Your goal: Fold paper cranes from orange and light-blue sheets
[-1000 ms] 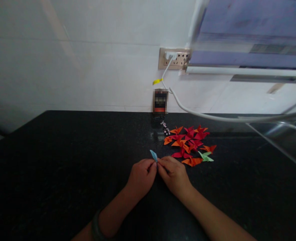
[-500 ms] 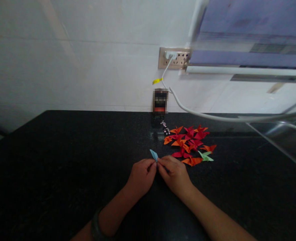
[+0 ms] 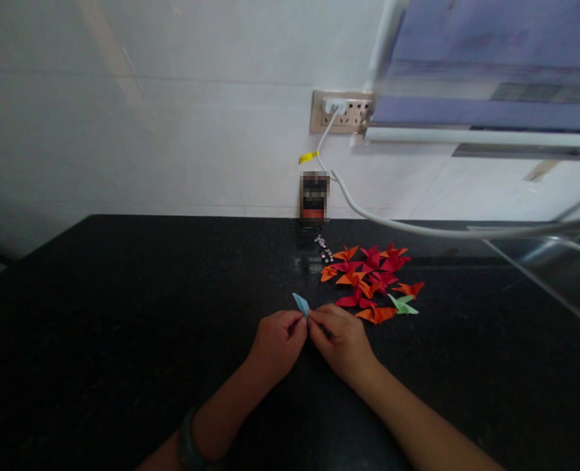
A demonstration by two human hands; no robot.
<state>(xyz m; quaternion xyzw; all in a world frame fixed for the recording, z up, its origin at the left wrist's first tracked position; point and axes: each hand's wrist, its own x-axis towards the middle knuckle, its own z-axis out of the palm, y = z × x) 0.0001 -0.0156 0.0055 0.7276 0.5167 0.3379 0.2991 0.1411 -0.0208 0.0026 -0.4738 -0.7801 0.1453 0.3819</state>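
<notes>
A small piece of folded light-blue paper point(image 3: 300, 303) is pinched between both hands, its pointed end sticking out up and to the left. My left hand point(image 3: 279, 341) is closed on the paper's lower end from the left. From the other side my right hand point(image 3: 343, 337) grips the same end, thumb and forefinger together. The fingertips of the two hands nearly meet and hide the bottom of the paper. Just beyond my right hand lie several red and orange folded paper cranes point(image 3: 368, 278), with one pale green crane point(image 3: 404, 305) at their right edge.
The black countertop point(image 3: 147, 294) runs back to a tiled wall. A blurred-out dark box point(image 3: 314, 198) stands against the wall, with small pale bits point(image 3: 324, 250) in front. A white cable point(image 3: 393, 223) hangs from the wall socket point(image 3: 342, 112) across the right side, near a metal sink point(image 3: 560, 268).
Hardly anything differs. Both hands keep their pinch on the blue paper, whose tip has shifted very slightly to the left.
</notes>
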